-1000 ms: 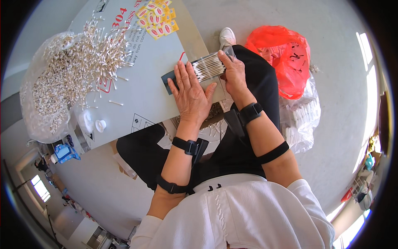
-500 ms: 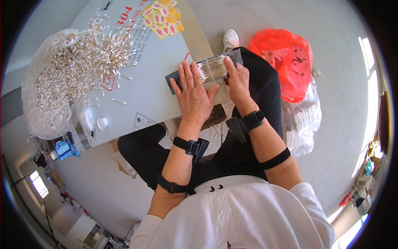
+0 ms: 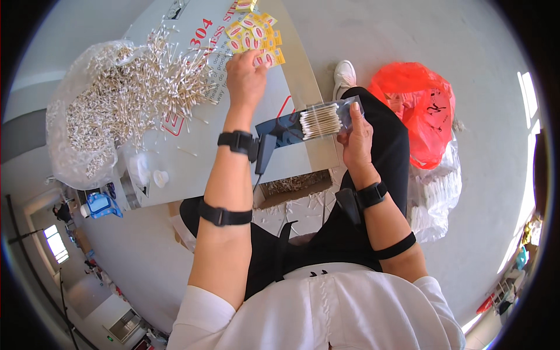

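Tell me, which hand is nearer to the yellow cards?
Left. The left hand is at the near edge of the yellow cards; the right hand is farther off, to their lower right.

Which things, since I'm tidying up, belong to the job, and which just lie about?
Likely in the job: swab packet in the right hand; yellow cards by the left hand; swab heap.
Likely lying about: blue pack; white plastic piece.

Bright daylight leaves glaring patches (image 3: 527, 98) at far right, and fisheye distortion bows the dark-rimmed edges.
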Demonstrator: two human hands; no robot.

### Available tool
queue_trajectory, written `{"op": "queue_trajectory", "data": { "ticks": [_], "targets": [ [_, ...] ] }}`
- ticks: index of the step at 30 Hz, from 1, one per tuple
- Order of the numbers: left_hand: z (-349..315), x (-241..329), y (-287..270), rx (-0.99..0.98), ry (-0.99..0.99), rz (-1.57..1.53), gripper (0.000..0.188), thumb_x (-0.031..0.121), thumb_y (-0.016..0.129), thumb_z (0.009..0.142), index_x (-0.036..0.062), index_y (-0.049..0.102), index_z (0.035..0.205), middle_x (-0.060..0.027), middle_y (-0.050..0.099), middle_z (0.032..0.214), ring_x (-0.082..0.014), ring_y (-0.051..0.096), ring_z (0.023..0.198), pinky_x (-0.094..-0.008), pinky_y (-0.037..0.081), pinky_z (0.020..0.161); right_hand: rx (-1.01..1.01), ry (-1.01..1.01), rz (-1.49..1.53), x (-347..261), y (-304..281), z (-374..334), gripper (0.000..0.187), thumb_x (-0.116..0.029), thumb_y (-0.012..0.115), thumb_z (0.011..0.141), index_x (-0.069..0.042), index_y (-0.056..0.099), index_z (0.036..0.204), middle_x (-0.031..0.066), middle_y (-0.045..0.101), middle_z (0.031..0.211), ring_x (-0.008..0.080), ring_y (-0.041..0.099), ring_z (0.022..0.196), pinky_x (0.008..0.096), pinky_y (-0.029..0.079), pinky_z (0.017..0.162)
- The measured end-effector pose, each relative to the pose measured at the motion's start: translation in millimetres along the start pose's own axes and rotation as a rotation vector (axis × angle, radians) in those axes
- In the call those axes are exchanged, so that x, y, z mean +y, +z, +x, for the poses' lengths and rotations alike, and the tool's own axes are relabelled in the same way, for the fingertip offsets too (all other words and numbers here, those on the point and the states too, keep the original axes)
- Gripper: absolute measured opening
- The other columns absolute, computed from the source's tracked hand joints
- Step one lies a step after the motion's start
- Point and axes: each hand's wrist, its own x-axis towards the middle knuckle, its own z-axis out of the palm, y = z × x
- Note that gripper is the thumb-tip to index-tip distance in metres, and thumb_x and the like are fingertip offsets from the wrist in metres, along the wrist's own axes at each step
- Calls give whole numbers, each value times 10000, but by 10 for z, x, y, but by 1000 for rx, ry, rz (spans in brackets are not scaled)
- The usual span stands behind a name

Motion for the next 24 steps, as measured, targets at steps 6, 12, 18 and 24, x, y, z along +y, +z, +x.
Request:
{"op": "queue_trajectory", "data": {
  "ticks": [6,12,18,24],
  "targets": [
    [264,65,47,-193,-112,158,311,179,791,742,139,684,1031,-100,592,1074,-333,511,1105,-423,437,957,-46,15,-57,-42,-19,-31,347,-423,648,928,-77,666,905,-47,587,693,23,383,498,175,286,447],
    [268,4,93,-107,-78,100,298,155,795,728,150,685,1005,-89,582,1115,-325,507,1113,-411,431,971,-109,15,-48,-18,27,-69,202,-247,734,884,-50,699,907,-62,613,738,12,438,559,185,345,499],
    [271,60,51,-208,-55,155,261,140,798,715,132,686,951,-83,587,1091,-318,507,1107,-415,430,964,-125,19,-10,-31,27,-94,149,-197,733,880,-52,696,885,-60,619,745,10,448,569,182,352,508],
    [253,-7,-30,-247,-42,63,195,103,782,720,73,664,872,-90,651,920,-295,597,903,-389,490,797,-121,28,-31,-10,11,-53,133,-186,726,883,-57,695,870,-67,603,727,8,407,551,187,317,493]
  ]
}}
